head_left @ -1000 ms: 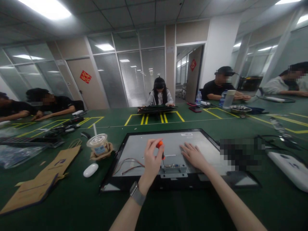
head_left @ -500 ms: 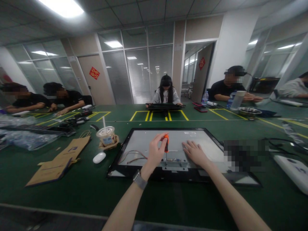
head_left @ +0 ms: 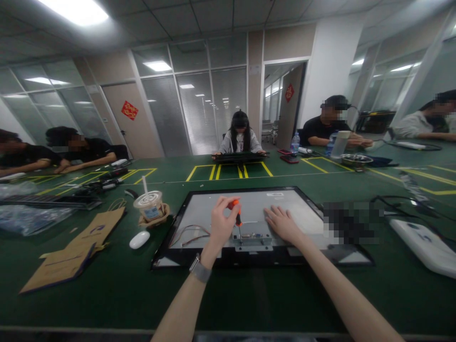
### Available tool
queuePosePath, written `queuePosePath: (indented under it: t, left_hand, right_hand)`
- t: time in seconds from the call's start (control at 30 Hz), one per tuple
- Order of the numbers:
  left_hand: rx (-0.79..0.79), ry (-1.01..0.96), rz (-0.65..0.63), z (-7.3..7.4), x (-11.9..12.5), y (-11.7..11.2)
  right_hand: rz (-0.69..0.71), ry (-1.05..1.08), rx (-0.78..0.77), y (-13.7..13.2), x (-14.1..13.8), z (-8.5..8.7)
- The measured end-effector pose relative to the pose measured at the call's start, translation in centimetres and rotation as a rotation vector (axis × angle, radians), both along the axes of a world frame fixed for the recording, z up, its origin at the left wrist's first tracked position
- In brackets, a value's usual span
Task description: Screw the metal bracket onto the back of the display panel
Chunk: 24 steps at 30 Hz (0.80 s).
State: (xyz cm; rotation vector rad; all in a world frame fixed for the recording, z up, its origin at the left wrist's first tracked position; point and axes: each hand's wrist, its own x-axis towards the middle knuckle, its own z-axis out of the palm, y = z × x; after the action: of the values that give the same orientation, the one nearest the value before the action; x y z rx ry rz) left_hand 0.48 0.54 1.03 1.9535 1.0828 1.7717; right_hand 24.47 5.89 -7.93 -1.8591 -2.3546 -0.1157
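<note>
My left hand (head_left: 223, 219), with a watch on its wrist, is closed around the handle of an orange and black screwdriver (head_left: 238, 217). The shaft points down at a metal bracket (head_left: 253, 243) near the close edge of a flat display panel (head_left: 194, 209). Whether the tip sits in a screw is too small to tell. My right hand (head_left: 284, 225) lies flat on the panel's grey back, fingers spread, right of the bracket. Thin wires (head_left: 190, 232) run across the panel to the left of my left hand.
Left of the panel are a white mouse (head_left: 139, 240), a drink cup (head_left: 149, 206) and a brown paper bag (head_left: 74, 249). A white device (head_left: 422, 247) and cables lie at the right. Across the green table (head_left: 171, 304) sits a person (head_left: 241, 135) holding a dark panel; others sit at both sides.
The whole view has shifted, so the scene sits a little further left. My left hand keeps its hold on the screwdriver at the bracket; my right hand stays on the panel.
</note>
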Motion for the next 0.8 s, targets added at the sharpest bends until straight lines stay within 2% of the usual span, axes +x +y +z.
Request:
queuePosePath:
  t: [0.17, 0.4, 0.8]
  left_hand:
    - [0.005, 0.014, -0.035, 0.3, 0.1, -0.4]
    - [0.027, 0.041, -0.125, 0.1, 1.4, -1.5]
    - [0.070, -0.039, -0.016, -0.5, 1.5, -1.1]
  right_hand:
    - [-0.004, -0.007, -0.020, 0.1, 0.1, 0.0]
    - [-0.015, -0.006, 0.001, 0.4, 0.1, -0.4]
    - [-0.014, -0.042, 0.004, 0.2, 0.0, -0.2]
